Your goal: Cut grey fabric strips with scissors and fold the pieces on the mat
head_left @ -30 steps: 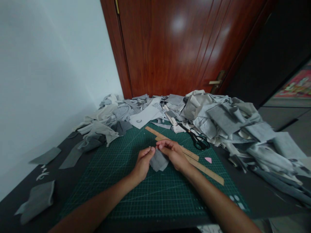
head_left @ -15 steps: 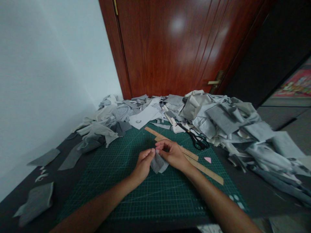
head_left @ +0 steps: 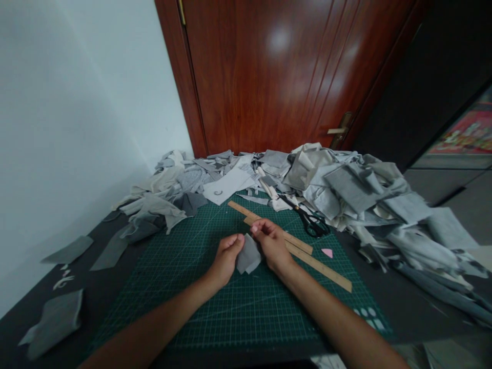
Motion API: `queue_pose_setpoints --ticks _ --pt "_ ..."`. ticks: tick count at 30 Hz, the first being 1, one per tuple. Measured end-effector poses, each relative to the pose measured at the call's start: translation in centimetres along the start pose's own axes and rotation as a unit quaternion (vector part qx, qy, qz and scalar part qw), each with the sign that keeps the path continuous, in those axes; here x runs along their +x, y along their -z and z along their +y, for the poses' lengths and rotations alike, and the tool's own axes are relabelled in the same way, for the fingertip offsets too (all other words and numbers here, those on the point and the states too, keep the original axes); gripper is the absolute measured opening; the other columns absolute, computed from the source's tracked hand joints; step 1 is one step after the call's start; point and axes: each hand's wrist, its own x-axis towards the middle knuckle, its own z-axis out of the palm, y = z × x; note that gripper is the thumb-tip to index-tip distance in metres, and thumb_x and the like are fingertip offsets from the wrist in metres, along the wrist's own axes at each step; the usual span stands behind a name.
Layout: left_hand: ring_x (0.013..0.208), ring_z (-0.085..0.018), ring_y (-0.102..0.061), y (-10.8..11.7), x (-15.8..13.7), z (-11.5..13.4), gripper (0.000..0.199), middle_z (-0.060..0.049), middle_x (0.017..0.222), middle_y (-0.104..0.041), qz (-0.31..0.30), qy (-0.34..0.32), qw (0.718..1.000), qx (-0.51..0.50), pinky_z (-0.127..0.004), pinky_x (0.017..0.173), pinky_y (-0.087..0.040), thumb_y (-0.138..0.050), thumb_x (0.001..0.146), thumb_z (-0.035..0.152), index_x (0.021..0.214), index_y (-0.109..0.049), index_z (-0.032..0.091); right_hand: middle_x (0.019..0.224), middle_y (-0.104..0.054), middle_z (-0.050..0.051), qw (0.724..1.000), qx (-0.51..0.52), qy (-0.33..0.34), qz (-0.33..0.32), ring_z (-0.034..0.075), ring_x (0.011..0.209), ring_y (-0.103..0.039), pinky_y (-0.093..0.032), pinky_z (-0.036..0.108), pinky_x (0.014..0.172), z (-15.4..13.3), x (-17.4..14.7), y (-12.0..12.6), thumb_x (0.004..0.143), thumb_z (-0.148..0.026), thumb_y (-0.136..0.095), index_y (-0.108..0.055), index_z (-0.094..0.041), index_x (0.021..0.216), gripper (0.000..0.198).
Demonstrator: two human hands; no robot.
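Note:
My left hand (head_left: 226,259) pinches a small folded piece of grey fabric (head_left: 249,254) at its upper edge, above the middle of the green cutting mat (head_left: 215,307). The fabric hangs between my hands with its lower corners pointing down. To its right, my right hand (head_left: 272,243) is closed in a pinch, thumb against forefinger, close to the top of the fabric. Whatever those fingertips hold is too small to make out. Two wooden rulers (head_left: 323,270) lie slanted on the mat, partly behind my right hand.
Black-handled scissors (head_left: 313,224) and a pink chalk piece (head_left: 327,253) lie to the right. Heaped fabric scraps (head_left: 353,189) line the far and right sides. A white paper (head_left: 226,187) lies at the back. A folded grey cloth (head_left: 57,320) sits at front left.
My right hand has moved slightly away from the fabric's top edge, and its fingers have curled in more. The fabric has turned, showing a flatter face.

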Motion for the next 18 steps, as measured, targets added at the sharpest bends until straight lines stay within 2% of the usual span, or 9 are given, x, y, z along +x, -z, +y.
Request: queue_pose_setpoints --ticks 2,4,8,12,18 --pt "0.054 -0.010 -0.034 0.0 -0.2 0.0 0.062 0.004 0.058 -0.042 -0.003 0.005 1.000 -0.003 -0.025 0.051 -0.027 -0.076 0.073 0.074 0.060 -0.051 0.019 0.068 -0.063 -0.004 0.999 0.015 0.009 0.029 0.014 0.061 -0.054 -0.044 0.028 0.064 -0.4 0.5 0.7 0.076 -0.041 -0.078 -0.069 -0.024 0.080 0.019" --pt "0.054 -0.010 -0.034 0.1 -0.4 0.0 0.062 0.004 0.057 -0.042 -0.002 0.010 1.000 -0.008 -0.025 0.051 -0.027 -0.076 0.073 0.074 0.060 -0.051 0.019 0.069 -0.065 -0.004 0.999 0.020 0.010 0.027 0.015 0.065 -0.057 -0.046 0.029 0.069 -1.2 0.8 1.3 0.074 -0.041 -0.082 -0.072 -0.024 0.082 0.021" --pt "0.055 -0.010 -0.033 0.0 -0.3 0.1 0.062 0.005 0.059 -0.041 0.008 0.013 1.000 -0.023 -0.024 0.052 -0.028 -0.076 0.072 0.075 0.063 -0.050 0.019 0.072 -0.072 0.000 0.999 0.014 -0.005 -0.038 0.018 0.070 -0.064 -0.050 0.032 0.072 -2.3 0.3 1.3 0.072 -0.042 -0.088 -0.077 -0.023 0.084 0.025" --pt "0.056 -0.010 -0.034 0.0 -0.2 0.2 0.063 0.005 0.060 -0.042 0.008 0.018 0.999 -0.034 -0.024 0.053 -0.029 -0.079 0.068 0.075 0.062 -0.051 0.019 0.080 -0.076 0.003 0.995 -0.005 -0.019 -0.096 0.019 0.072 -0.067 -0.052 0.033 0.069 -2.1 -0.6 0.5 0.075 -0.045 -0.086 -0.080 -0.023 0.090 0.027" --pt "0.054 -0.010 -0.037 0.3 -0.2 -0.1 0.062 0.004 0.056 -0.045 -0.002 0.043 0.998 -0.044 -0.024 0.051 -0.028 -0.082 0.065 0.073 0.059 -0.054 0.018 0.077 -0.073 0.000 0.990 -0.049 0.008 -0.132 0.018 0.071 -0.064 -0.051 0.031 0.068 -1.9 -0.7 0.4 0.073 -0.034 -0.085 -0.078 -0.023 0.087 0.019"
